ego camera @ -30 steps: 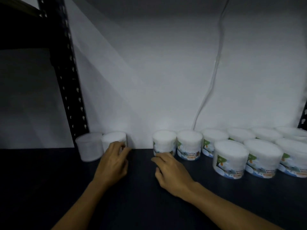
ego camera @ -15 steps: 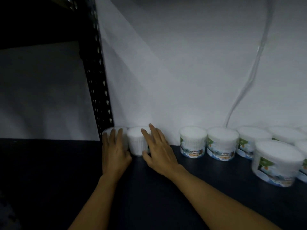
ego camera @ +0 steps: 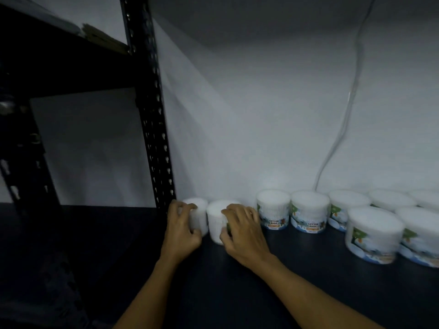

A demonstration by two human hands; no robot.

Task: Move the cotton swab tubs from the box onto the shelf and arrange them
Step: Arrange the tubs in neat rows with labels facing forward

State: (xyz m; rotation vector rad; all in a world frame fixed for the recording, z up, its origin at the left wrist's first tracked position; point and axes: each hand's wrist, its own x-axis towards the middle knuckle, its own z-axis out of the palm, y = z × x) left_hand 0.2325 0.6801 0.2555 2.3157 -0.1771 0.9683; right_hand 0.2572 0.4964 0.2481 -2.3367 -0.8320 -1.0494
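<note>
On the dark shelf board point(ego camera: 237, 293), the left hand point(ego camera: 181, 230) wraps its grip around the leftmost white round plastic tub of cotton swabs point(ego camera: 198, 216), which stands upright against the white back wall point(ego camera: 261, 115), just at three o'clock of the black perforated metal upright point(ego camera: 152, 115). The right hand point(ego camera: 243, 230) closes its grip on the second white tub point(ego camera: 217, 218), just at three o'clock of the first; its fingers curl over the front and right side, and whether the two tubs touch cannot be told. Further toward three o'clock a back row of labelled tubs continues, beginning with a tub printed "COTTON BUDS" point(ego camera: 273, 208) just beside the right hand and another like it point(ego camera: 310, 211) next along. Two more labelled tubs stand in a nearer row at the right edge, the first point(ego camera: 374, 231) well apart from the hands. A pale cable point(ego camera: 344, 119) hangs down the wall behind the row.
</note>
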